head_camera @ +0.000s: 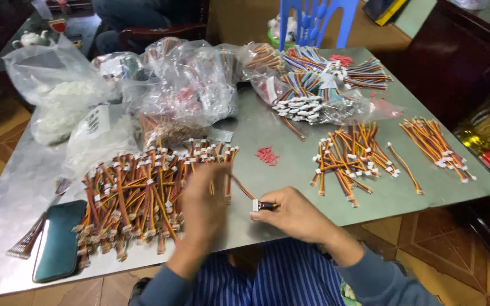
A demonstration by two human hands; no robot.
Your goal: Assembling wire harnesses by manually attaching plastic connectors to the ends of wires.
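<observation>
My left hand [204, 208] is blurred and hovers over the right edge of a large pile of red, orange and yellow cable pieces with white plugs [137, 195]. A short cable [244, 188] runs from it toward my right hand [293, 214]. My right hand pinches a small white plug [255, 204] with a dark tip at the cable's end, close to the near edge of the metal table [290, 153]. Whether my left fingers grip the cable is unclear in the blur.
Smaller cable piles lie at the right [350, 156] and far right [438, 144]. Tiny red parts [267, 154] sit mid-table. Clear plastic bags of parts [194, 85] crowd the back. A dark phone [60, 241] lies at the left edge. A blue plastic chair [313, 22] stands behind.
</observation>
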